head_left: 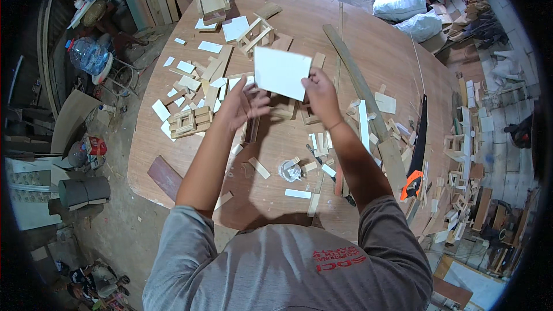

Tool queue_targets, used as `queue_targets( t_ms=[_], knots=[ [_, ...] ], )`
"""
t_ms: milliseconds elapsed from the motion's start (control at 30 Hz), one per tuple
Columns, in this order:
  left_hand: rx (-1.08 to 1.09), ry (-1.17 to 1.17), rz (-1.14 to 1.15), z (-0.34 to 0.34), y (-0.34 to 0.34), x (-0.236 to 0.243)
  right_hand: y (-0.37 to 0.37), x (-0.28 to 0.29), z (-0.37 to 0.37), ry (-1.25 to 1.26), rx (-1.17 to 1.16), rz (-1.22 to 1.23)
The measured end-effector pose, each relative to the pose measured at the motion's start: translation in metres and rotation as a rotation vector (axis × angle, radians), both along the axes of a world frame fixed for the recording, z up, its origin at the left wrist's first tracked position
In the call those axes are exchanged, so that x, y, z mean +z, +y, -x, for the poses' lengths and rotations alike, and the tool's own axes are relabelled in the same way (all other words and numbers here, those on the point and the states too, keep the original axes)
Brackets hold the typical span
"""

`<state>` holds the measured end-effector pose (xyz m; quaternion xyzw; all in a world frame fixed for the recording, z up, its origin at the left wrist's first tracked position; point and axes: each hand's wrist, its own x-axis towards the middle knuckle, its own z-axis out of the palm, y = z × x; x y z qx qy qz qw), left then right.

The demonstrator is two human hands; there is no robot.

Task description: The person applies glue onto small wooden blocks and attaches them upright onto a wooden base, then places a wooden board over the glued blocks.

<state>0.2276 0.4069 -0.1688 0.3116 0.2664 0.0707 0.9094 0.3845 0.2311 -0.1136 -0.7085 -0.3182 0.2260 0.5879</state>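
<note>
A white rectangular panel point(281, 72) is raised above the middle of the table, pinched at its right edge by my right hand point(322, 97). Close to its lower left corner, my left hand point(245, 105) has its fingers spread and holds nothing. Below the panel are small wooden frames, partly hidden by it and my hands. One slatted wooden frame point(191, 122) lies left of my left wrist, and another open frame point(256, 35) stands beyond the panel. A clear plastic cup point(290, 170) with whitish contents sits nearer to me, between my forearms.
Several white and wooden offcuts cover the left of the wooden table point(377, 29). A wooden box point(213, 3) stands at the far left. On the right lie a long plank point(351, 66) and a handsaw with an orange handle point(412, 185). A reddish-brown board point(165, 177) rests near the left edge.
</note>
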Motion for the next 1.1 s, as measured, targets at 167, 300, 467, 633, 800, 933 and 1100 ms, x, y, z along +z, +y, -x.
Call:
queue_targets(
  t_ms=[167, 300, 467, 633, 800, 933, 1100],
  knots=[
    [0.07, -0.348, 0.424, 0.057, -0.044, 0.039, -0.033, 0.025, 0.063, -0.777, 0.188, -0.079],
    [0.221, -0.403, 0.519, 0.091, -0.068, 0.047, -0.049, 0.02, 0.093, -0.977, 0.317, -0.177],
    [0.134, -0.486, 0.515, 0.132, -0.079, 0.026, -0.062, 0.024, 0.096, -0.896, 0.37, -0.212],
    [0.134, -0.421, 0.553, 0.166, -0.087, 0.012, -0.047, 0.001, 0.071, -0.894, 0.055, -0.067],
    [0.19, -0.29, 0.363, 0.189, -0.102, 0.011, -0.014, -0.122, -0.048, -0.473, -0.147, 0.303],
    [0.298, -0.172, 0.256, 0.201, -0.122, 0.01, 0.016, -0.159, -0.095, -0.382, -0.172, 0.675],
    [0.359, -0.118, 0.219, 0.215, -0.139, 0.002, 0.052, -0.152, -0.106, -0.358, -0.037, 1.001]
  ],
)
